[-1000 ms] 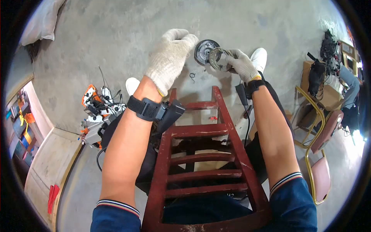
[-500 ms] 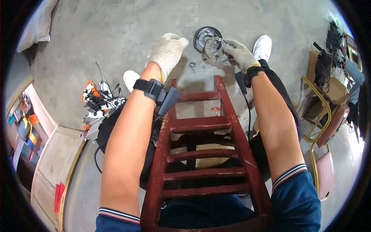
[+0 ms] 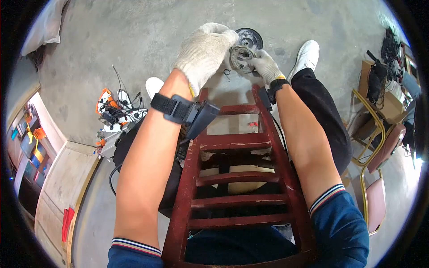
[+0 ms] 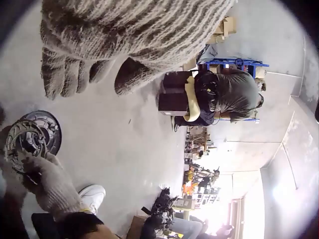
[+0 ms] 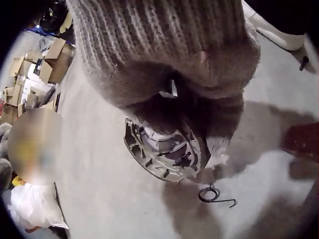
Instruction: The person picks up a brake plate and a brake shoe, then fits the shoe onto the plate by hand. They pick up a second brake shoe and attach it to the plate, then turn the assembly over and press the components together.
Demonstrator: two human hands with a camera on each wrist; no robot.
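Note:
A ring of curved metal shoes [image 3: 239,60] is pinched at its right side by my gloved right hand [image 3: 267,67]. It overlaps the near edge of a round dark metal plate [image 3: 254,38] on the floor. Left of the plate, my gloved left hand [image 3: 203,54] hangs with loosely bent fingers; the left wrist view shows its thumb apart from the fingers of that hand [image 4: 124,42] and nothing between. In the right wrist view the shoes [image 5: 149,162] show beneath my right hand [image 5: 167,52], whose fingertips are in shadow. A small wire spring [image 5: 209,194] lies on the floor.
A dark red wooden chair [image 3: 234,142] stands between my legs. Tools and cables [image 3: 117,109] lie at the left. Gold-framed chairs [image 3: 376,196] and boxes are at the right. Another person [image 4: 234,94] bends over in the left wrist view.
The left hand has moved forward and right, close to the plate's left edge. My right hand and the shoes have shifted slightly left and nearer to me relative to the plate.

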